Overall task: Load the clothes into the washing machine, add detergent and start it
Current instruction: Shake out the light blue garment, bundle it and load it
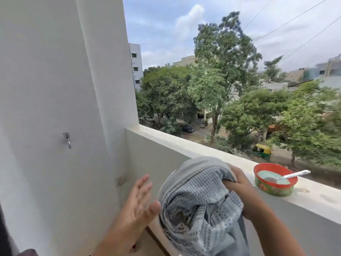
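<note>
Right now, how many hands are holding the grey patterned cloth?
1. The right hand grips the grey patterned cloth at its upper right; the left hand is open beside it, apparently not touching.

Upper-floor home balcony — white parapet point(212, 150), wall tap point(67, 139), treetops point(221, 85) below.

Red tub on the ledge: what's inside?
The red tub holds pale powder and a white scoop, its handle sticking out over the rim. Anything under the powder is hidden.
</note>
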